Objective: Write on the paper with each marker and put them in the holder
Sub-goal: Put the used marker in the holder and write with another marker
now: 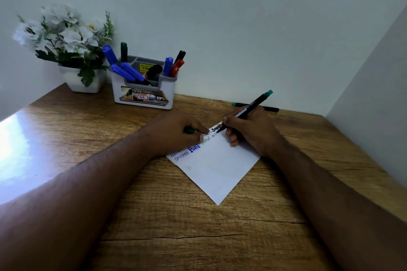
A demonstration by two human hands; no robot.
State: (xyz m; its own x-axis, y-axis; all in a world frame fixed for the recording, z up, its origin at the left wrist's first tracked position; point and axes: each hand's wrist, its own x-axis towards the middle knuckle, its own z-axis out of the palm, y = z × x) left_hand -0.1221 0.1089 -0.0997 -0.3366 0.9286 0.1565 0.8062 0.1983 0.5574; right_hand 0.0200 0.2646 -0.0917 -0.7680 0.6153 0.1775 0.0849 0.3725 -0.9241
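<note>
On the wooden desk (154, 215) a white sheet of paper (217, 171) lies turned at an angle, with several short words already written along its far edge in blue, green and black ink. The right hand (253, 132) grips a black-barrelled marker (248, 108) with a green end, thumb and fingers curled round the barrel, and the tip touches the paper at the far corner beside a bold black word. The left hand (176, 132) rests on the paper's far left edge with its fingers curled round a small green piece (189, 131) (a cap, by the look of it, though most of it is hidden inside the fist). Behind the right hand another dark marker (271, 108) with a green end lies flat on the desk near the wall. The grey and white holder (144, 94) stands at the back of the desk, well apart from the paper, already bearing blue, red, black and green markers in its compartments. Just left of it sits a white pot of pale flowers (66, 35).
</note>
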